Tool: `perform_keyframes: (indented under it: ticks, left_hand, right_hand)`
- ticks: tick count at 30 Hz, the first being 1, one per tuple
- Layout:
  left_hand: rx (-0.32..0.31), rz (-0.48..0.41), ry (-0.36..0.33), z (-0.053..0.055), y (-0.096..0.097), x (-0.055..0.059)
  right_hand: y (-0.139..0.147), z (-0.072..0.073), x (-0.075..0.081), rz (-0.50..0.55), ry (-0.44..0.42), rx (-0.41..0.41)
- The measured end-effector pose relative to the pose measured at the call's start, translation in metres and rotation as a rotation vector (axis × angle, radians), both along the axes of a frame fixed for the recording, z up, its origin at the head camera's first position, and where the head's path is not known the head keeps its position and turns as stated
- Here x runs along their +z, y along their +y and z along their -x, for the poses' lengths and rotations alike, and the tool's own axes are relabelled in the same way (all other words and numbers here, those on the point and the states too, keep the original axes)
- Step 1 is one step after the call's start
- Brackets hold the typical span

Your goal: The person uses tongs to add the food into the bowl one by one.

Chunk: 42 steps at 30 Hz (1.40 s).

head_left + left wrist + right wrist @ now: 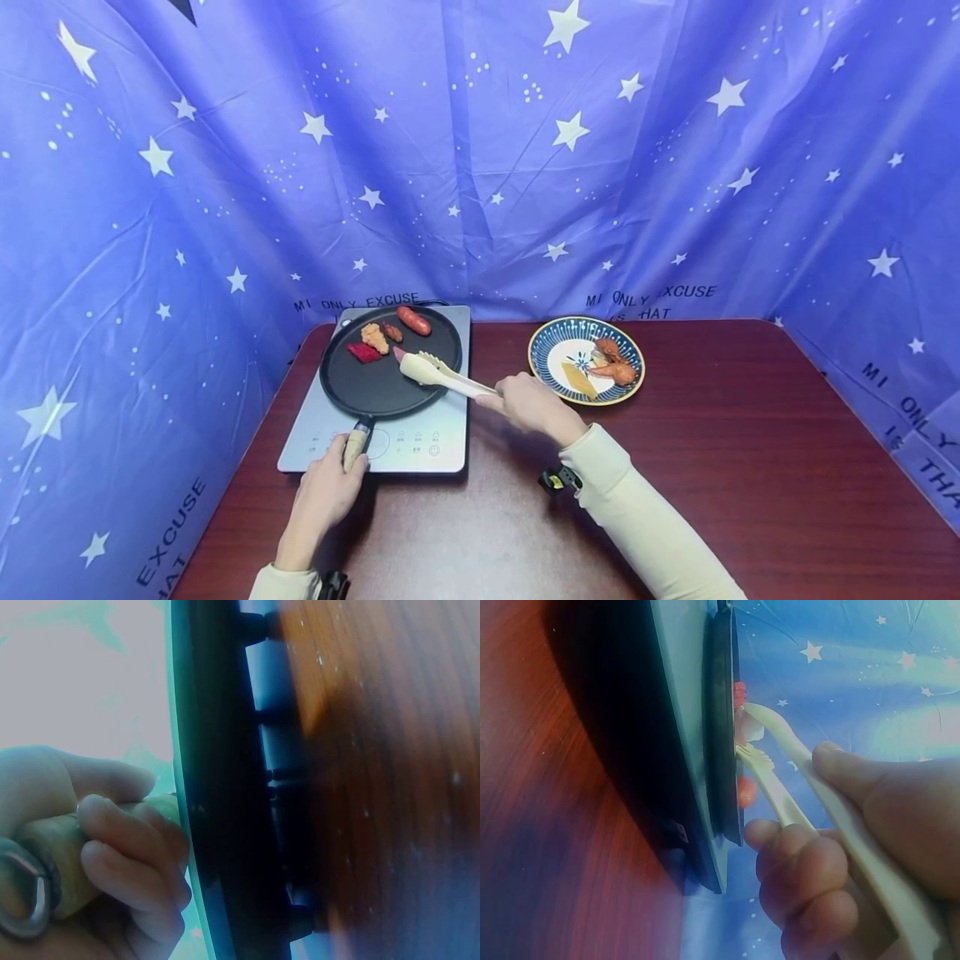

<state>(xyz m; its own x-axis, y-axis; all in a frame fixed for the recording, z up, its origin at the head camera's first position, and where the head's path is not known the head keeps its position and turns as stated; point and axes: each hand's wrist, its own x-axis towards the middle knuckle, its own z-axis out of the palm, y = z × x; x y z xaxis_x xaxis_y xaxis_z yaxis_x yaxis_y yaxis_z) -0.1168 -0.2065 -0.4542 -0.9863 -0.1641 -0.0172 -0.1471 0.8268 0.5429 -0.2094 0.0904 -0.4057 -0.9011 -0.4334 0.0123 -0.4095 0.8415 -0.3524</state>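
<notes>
A black flat pan (375,390) sits on a silver induction cooker (302,446). My left hand (327,482) grips its wooden handle (356,448), fingers curled round it in the left wrist view, where the handle (71,847) ends in a metal ring (41,889). My right hand (534,406) holds cream tongs (459,382) low over the pan's right side. A pinkish piece of food (399,354) shows at the tongs' tips. Farther back in the pan lie a sausage (414,321), a small brown piece (392,332), a fried golden piece (374,338) and a dark red piece (363,352).
Right of the cooker stands a blue-patterned plate (550,367) with reddish-brown food (617,367) and a flat yellowish piece (579,381) on it. All of it is on a dark red wooden table (720,433). A blue star-printed curtain (480,167) surrounds the table's back and sides.
</notes>
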Motion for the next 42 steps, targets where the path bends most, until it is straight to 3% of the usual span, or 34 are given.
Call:
perform_keyframes:
  ticks: [18,42]
  left_hand:
    - [0.001,-0.006,0.009,0.000,0.000,-0.001]
    - [-0.005,-0.010,-0.003,0.000,-0.001,-0.001]
  right_hand:
    - [-0.007,-0.001,-0.003,0.006,-0.033,0.027]
    - [-0.023,-0.004,-0.004,-0.027,0.007,0.061]
